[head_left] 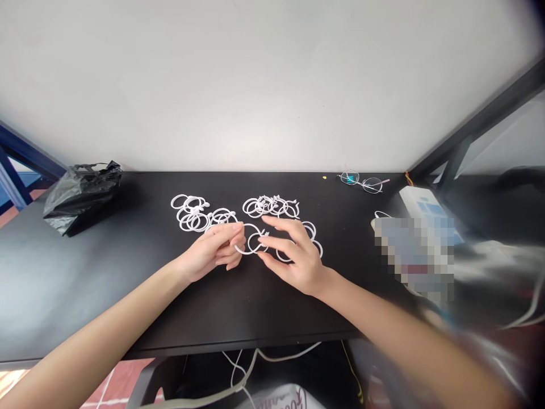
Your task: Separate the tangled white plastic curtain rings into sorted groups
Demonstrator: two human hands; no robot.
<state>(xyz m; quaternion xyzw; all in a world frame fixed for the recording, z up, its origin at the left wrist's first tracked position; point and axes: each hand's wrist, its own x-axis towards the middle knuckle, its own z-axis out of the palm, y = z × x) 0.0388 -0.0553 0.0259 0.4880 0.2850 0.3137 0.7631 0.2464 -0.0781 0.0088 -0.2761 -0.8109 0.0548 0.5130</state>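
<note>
My left hand (217, 250) pinches a thin white plastic ring (247, 253) between thumb and fingers, holding it up over the black table. Facing it, my right hand (296, 255) has its fingers spread and slightly curved around the ring's far side. Its fingertips come close to the small clasp end; whether they touch is unclear. Behind my left hand lies a loose pile of similar white rings (193, 221). Another cluster of rings (270, 207) lies beyond my right fingertips, and a few more rings (319, 250) are partly hidden behind the right hand.
A black plastic bag (83, 196) sits at the table's left end. Eyeglasses (361, 182) lie near the back wall. On the right are a white and blue box (430, 207) and a blurred-out flat item (413, 255). White cables (255, 363) hang below the black table's (238, 324) front edge.
</note>
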